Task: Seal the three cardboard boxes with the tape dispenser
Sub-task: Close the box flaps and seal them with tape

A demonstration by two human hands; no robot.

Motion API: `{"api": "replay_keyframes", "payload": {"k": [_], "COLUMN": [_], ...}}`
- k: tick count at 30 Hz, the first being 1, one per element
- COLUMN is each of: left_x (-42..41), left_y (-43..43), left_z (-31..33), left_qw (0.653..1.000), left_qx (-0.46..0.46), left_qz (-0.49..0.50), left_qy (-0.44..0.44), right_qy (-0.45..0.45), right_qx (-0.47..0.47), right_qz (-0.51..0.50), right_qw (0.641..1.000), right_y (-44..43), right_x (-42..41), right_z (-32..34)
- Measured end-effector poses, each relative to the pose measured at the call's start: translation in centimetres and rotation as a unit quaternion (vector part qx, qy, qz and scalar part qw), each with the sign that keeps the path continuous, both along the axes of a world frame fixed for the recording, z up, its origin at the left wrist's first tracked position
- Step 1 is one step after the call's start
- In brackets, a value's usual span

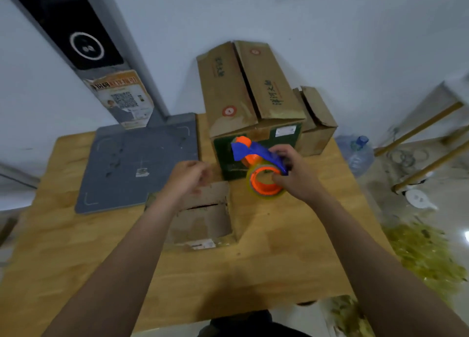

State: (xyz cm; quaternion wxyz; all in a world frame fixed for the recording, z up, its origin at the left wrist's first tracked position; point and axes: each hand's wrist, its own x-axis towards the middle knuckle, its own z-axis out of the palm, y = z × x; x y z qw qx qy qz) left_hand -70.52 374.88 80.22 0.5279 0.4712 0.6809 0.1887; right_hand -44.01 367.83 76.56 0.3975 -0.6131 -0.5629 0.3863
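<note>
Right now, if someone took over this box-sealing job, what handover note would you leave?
Right hand grips the tape dispenser in front of the large box.
Left hand hovers loosely curled, holding nothing, over the small box nearest the person.
The third box stands right of the large one, all on the wooden table.
Done: flaps look folded down; no tape visible on any seam.
Left: tape all three.

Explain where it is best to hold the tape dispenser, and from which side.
Take the tape dispenser by its blue handle, coming from the right, as the right hand does: the orange head points left and the roll hangs below, so both probably stay free.
</note>
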Motion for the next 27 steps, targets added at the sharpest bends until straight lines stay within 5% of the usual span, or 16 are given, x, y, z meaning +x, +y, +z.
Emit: {"api": "replay_keyframes", "payload": {"k": [10, 19, 27], "left_x": [-6.5, -10.8, -14.9], "left_y": [-0.1, 0.2, 0.5], "left_z": [7.8, 9.5, 7.7], "left_qw": [0.977, 0.969, 0.980], "left_qx": [-0.044, -0.022, -0.005], "left_qz": [0.062, 0.083, 0.089], "left_qy": [-0.198, -0.234, -0.178], "right_qy": [-0.022, -0.072, -0.120], "right_qx": [0.110, 0.149, 0.144], "right_qz": [0.135, 0.184, 0.193], "right_qw": [0.984, 0.969, 0.963], "right_y": [4.9, 6.4, 6.7], "right_x": [-7.3, -11.7, -15.3], "right_z": [9.3, 11.2, 9.8]}}
